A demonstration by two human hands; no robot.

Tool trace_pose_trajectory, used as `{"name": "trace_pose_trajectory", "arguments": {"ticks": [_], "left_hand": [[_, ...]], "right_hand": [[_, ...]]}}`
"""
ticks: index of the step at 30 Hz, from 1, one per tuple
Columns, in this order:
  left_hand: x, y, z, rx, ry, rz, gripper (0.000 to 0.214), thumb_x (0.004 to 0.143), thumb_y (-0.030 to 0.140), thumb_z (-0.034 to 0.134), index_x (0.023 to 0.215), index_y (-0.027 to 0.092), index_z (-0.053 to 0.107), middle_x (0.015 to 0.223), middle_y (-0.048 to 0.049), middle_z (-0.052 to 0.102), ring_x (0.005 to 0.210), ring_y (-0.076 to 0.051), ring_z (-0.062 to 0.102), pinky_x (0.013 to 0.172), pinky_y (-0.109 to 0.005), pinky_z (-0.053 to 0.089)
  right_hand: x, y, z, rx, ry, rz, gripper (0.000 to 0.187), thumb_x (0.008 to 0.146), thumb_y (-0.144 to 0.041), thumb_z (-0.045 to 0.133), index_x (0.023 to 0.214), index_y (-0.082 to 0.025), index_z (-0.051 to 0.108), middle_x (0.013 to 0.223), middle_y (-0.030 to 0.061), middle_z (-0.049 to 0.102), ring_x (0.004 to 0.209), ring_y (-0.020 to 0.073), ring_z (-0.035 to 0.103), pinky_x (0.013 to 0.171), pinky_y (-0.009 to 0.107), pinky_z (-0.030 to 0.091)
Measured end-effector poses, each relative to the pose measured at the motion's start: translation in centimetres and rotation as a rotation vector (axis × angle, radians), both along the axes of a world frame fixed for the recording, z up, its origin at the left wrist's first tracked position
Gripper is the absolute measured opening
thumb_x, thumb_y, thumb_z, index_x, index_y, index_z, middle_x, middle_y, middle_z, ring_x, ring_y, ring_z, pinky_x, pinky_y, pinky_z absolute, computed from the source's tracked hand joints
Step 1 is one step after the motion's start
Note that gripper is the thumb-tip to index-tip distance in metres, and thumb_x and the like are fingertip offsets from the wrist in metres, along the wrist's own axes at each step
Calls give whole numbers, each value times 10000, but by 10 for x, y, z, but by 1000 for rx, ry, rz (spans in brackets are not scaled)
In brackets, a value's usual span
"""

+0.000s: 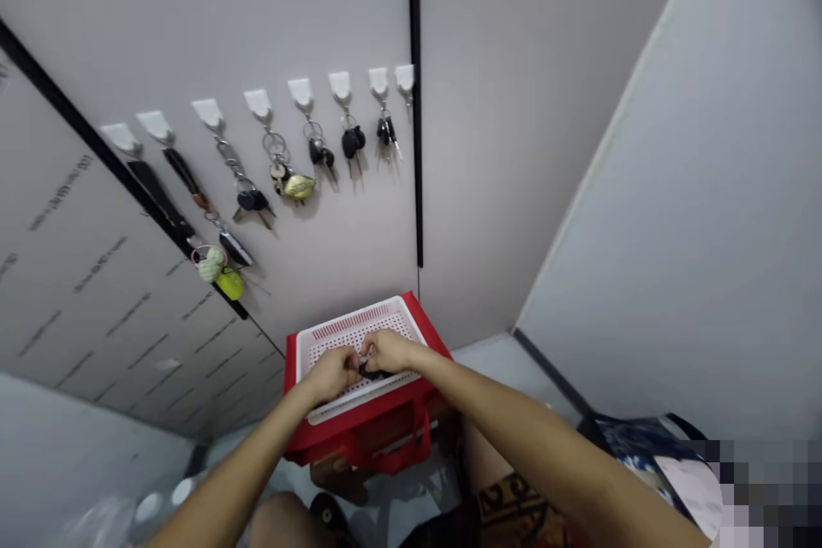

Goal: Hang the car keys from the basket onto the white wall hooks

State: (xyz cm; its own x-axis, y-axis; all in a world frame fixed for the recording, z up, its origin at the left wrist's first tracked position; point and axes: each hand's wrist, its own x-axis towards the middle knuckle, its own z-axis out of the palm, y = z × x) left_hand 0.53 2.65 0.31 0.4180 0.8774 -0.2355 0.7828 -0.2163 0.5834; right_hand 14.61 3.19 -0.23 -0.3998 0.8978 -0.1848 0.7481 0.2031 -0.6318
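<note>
I have the left hand (334,370) and right hand (390,351) pinched narrowly on one small black item (373,373), too covered to identify from here, over one white perforated basket (356,327) atop one red bag (360,420); eight white hooks (300,91) line the panel (224,8).
</note>
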Motion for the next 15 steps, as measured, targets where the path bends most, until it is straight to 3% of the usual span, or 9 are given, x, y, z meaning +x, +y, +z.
{"name": "trace_pose_trajectory", "arguments": {"ticks": [3,8,15], "left_hand": [[-5,7,9,-145,-254,98,54,538,129,463,573,147,426,439,74,364,429,-50,329,440,-171,258],[-5,20,43,-140,-563,168,65,540,154,495,552,130,436,462,59,432,466,-45,383,493,-176,297],[-1,25,79,-145,-772,277,95,537,187,515,568,128,447,457,61,457,444,-36,398,487,-176,302]], "right_hand": [[3,6,12,-123,264,-85,262,573,-165,494,832,-137,528,500,-47,489,406,38,389,389,141,283],[7,14,38,-219,657,-119,224,561,-156,518,783,-135,504,508,-57,446,445,40,390,416,153,307],[15,11,51,-179,800,-50,167,523,-135,550,687,-135,514,543,-53,482,503,46,425,496,181,324]]}}
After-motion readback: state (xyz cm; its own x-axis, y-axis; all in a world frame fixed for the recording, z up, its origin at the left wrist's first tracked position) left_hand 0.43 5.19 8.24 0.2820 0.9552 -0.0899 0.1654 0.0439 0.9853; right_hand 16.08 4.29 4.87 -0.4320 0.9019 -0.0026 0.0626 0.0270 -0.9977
